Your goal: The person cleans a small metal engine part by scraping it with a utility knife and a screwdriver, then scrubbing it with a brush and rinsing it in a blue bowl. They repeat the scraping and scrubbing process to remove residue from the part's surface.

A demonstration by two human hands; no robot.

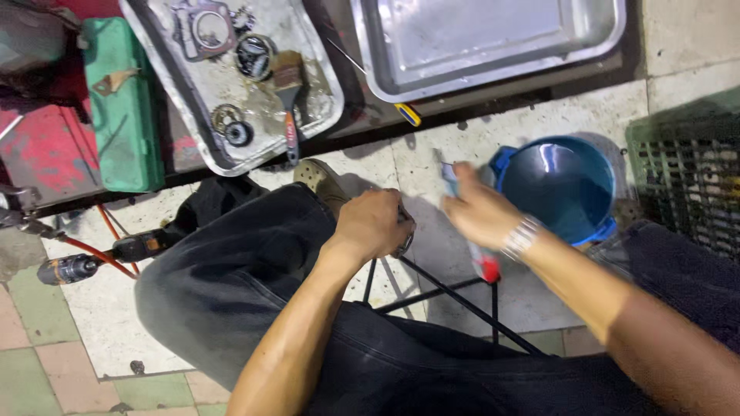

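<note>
My left hand [374, 223] at frame centre, fist closed around a small dark metal part [405, 231], my right hand [479, 212] blurred just right of it, holding a tube with a red end [486, 266], blue bucket [563, 187] beside it, greasy tray with a brush [289, 96] upper left, clean metal tray [493, 38] top right.

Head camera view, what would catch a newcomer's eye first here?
Probably the blue bucket on the pale floor at right, just beyond the blurred right hand. Next, the left hand, closed around a small dark part at centre, and the grimy metal tray holding a paintbrush and round parts, top left.
</note>
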